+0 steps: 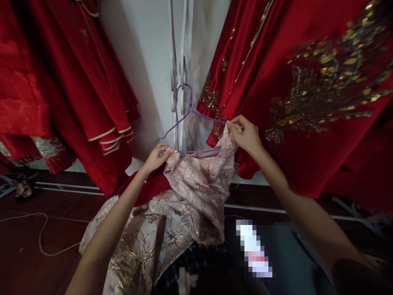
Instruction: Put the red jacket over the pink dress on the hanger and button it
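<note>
I see a purple hanger (202, 115), a pale pink dress (196, 188) brocaded in gold florals — and red robes (307, 155), gold-embroidered.

thin purple wire hanger (190, 123), pale pink brocade garment (190, 192) with metallic sheen, glossy red satin robes (92, 82), sequinned gold embroidery (331, 82)

Your left hand (158, 157) pinches pink brocade garment (190, 192) at purple wire hanger (187, 119); your right hand (245, 135) grips its other shoulder. Red embroidered robes (307, 82) hang either side.
</note>
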Tool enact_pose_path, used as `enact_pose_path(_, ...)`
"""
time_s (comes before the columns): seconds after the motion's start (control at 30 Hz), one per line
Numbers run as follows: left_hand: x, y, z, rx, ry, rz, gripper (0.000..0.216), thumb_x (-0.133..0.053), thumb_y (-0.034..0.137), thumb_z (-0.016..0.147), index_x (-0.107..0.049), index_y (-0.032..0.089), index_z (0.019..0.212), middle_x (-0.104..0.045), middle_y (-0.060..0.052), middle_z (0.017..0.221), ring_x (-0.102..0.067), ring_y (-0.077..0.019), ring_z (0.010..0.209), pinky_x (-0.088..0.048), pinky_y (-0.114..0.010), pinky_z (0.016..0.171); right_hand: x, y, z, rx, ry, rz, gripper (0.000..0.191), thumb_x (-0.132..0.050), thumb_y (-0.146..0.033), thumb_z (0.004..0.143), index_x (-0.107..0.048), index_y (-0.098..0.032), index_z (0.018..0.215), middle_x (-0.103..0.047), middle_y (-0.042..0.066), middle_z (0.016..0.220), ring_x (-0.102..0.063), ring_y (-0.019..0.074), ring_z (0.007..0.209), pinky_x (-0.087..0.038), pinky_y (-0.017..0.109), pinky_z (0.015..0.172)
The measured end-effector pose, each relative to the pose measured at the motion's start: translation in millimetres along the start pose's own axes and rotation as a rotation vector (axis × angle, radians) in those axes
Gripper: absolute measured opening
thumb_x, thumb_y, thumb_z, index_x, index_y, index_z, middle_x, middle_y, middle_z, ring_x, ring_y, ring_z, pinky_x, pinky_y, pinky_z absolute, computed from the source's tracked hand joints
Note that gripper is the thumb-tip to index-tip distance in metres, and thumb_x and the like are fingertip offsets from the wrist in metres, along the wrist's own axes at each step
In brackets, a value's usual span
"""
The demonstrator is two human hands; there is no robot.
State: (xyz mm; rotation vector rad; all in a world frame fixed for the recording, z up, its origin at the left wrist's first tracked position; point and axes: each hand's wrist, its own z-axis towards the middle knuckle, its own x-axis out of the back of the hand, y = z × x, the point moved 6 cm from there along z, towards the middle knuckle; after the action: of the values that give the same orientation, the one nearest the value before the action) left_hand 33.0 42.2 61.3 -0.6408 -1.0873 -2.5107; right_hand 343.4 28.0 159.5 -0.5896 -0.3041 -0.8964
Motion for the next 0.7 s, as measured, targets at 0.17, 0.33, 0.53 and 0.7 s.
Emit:
enact_pose_path(0.17, 58.3, -77.2, -25.1, 0.210, 0.258, 0.288, 0.030, -0.062, 0.048, 0.072, -0.068, 0.019, 0.077, -0.062, -0.006, 0.086, -0.055, -0.0195, 0.091, -0.043, -0.033, 0.086, 2.6, 2.3, 6.5, -0.037, 0.009, -0.004, 0.030, -0.048, -0.052, 0.083, -0.054, -0.024, 0.076, -0.061, 0.002, 0.068, -0.055, 0.0169, 0.062, -0.040, 0.029, 0.060)
enact_pose_path(0.33, 67.6, -105.1, -37.1, 0.299, 0.238, 0.156, 0.033, -0.059, 0.048, 0.072, -0.069, 0.017, 0.080, -0.067, -0.007, 0.089, -0.059, -0.0186, 0.088, -0.045, -0.029, 0.084, 3.4, 3.7, 8.8, -0.071, -0.015, -0.001, 0.032, -0.046, -0.054, 0.083, -0.054, -0.024, 0.075, -0.061, 0.001, 0.068, -0.055, 0.0174, 0.065, -0.040, 0.029, 0.060)
enact_pose_path(0.53, 65.9, -102.0, -34.9, 0.267, 0.242, 0.116, 0.035, -0.058, 0.049, 0.073, -0.068, 0.017, 0.083, -0.067, -0.008, 0.094, -0.060, -0.0184, 0.090, -0.045, -0.031, 0.087, 4.9, 3.6, 10.8, -0.058, -0.024, 0.001, 0.032, -0.047, -0.054, 0.082, -0.054, -0.024, 0.073, -0.060, 0.001, 0.067, -0.054, 0.0170, 0.063, -0.042, 0.029, 0.060)
enact_pose_path(0.7, 69.3, -102.3, -36.9, 0.272, 0.255, 0.125, 0.037, -0.058, 0.051, 0.072, -0.068, 0.016, 0.077, -0.067, -0.010, 0.091, -0.060, -0.0201, 0.091, -0.046, -0.033, 0.085, 8.8, -0.1, 10.7, -0.042, -0.005, 0.008, 0.031, -0.049, -0.052, 0.082, -0.054, -0.023, 0.072, -0.058, 0.001, 0.065, -0.053, 0.0166, 0.061, -0.041, 0.029, 0.061)
